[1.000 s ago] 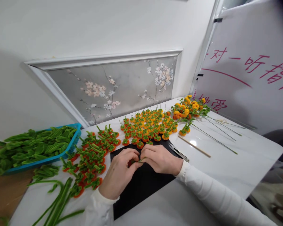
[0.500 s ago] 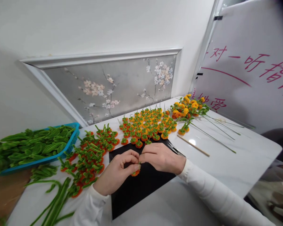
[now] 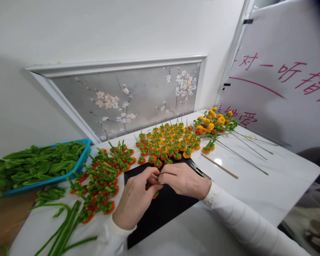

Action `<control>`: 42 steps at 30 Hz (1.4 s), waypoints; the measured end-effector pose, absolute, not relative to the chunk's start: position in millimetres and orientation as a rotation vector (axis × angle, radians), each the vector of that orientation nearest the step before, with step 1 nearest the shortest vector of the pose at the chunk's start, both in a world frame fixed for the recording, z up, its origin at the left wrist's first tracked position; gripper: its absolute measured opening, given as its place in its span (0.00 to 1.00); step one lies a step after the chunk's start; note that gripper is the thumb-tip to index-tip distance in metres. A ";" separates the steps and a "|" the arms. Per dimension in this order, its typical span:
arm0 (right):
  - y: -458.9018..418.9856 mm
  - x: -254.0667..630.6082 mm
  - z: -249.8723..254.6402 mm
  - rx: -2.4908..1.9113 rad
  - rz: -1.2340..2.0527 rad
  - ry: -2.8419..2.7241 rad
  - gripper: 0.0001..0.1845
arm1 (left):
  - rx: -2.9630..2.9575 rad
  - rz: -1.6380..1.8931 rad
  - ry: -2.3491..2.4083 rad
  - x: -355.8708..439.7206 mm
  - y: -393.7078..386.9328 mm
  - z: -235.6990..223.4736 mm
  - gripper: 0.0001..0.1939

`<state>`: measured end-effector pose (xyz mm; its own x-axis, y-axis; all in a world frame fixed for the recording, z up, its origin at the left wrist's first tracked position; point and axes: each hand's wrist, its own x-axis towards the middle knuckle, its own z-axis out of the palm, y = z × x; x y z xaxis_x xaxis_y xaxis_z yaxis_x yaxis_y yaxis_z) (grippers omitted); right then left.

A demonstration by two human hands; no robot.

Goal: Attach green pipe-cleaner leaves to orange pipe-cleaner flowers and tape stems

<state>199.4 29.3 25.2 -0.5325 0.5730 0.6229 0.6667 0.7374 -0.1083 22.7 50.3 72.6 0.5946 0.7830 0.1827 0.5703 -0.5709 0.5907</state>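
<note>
That fuzzy orange flower point(image 3: 156, 195) has slipped mostly behind the left hand point(image 3: 137, 197) pinching it, above a flat black sheet point(image 3: 165, 217) — whether the right hand point(image 3: 183, 180) grips anything, I can't tell.

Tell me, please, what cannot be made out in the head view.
Head view:
Orange chenille flower: mostly hidden by the left hand.
Anything in the right hand: hidden by its fingers.
Green chenille leaves: cut off by the left edge.
Chinese handwriting: cut off by the right edge.

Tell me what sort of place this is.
Probably a handicraft workspace: a white table set with fuzzy orange and yellow flowers, and a blue basket of fuzzy green leaves.
</note>
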 end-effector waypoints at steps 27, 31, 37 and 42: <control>31.1 196.3 22.4 -0.922 -0.147 -2.335 0.12 | 2.349 0.517 1.097 20.2 49.5 72.2 0.20; 31.0 196.8 22.9 -0.897 -0.126 -2.332 0.13 | 2.247 0.481 1.094 18.0 51.3 73.6 0.21; 30.0 198.0 25.4 -0.790 -0.126 -2.334 0.13 | 1.873 0.436 0.957 15.3 55.7 75.3 0.19; 29.7 199.4 28.8 -0.726 -0.121 -2.335 0.13 | 1.604 0.322 0.853 12.2 62.3 73.5 0.21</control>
